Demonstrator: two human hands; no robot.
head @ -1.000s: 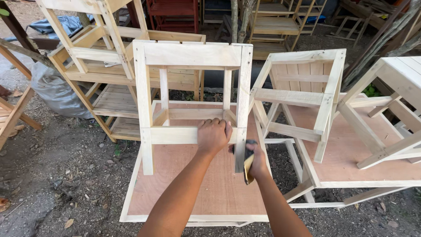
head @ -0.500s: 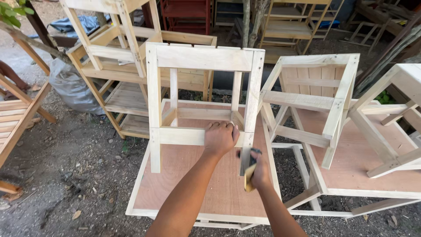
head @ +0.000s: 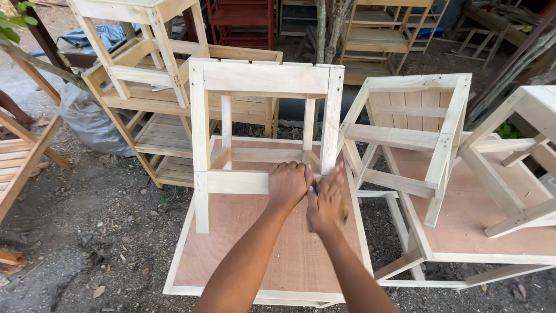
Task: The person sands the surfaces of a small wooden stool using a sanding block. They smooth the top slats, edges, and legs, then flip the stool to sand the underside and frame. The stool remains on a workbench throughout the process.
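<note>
From the head camera we look down on a pale unfinished wooden stool frame (head: 263, 133) lying on its side on a low table with a reddish plywood top and pale wood rim (head: 255, 255); the frame fills the middle of the view, its legs pointing away toward twelve o'clock.

Our left hand (head: 288, 184) is curled over the right end of the frame's nearest crossbar, knuckles up, fingers folded around the wood; the fingertips themselves are tucked out of sight behind the bar.

Our right hand (head: 327, 200) sits just beside it at four o'clock, touching the foot of the frame's right post; its fingers are pressed together and it is blurred, so we cannot tell how firmly it closes; a small yellowish scrap (head: 343, 215) peeks out at its outer edge, and a dark sliver shows between the two hands; what either one is we cannot make out.

At three o'clock a second pale wooden stool frame (head: 414, 139) lies tipped on a neighbouring plywood-topped table (head: 498, 232); a third frame at the right edge is cut off; at ten o'clock stand stacked pale wooden shelving racks (head: 147, 87) with a grey plastic sack (head: 87, 119) at their foot; the bare dirt ground (head: 87, 232) lies at eight o'clock.
</note>
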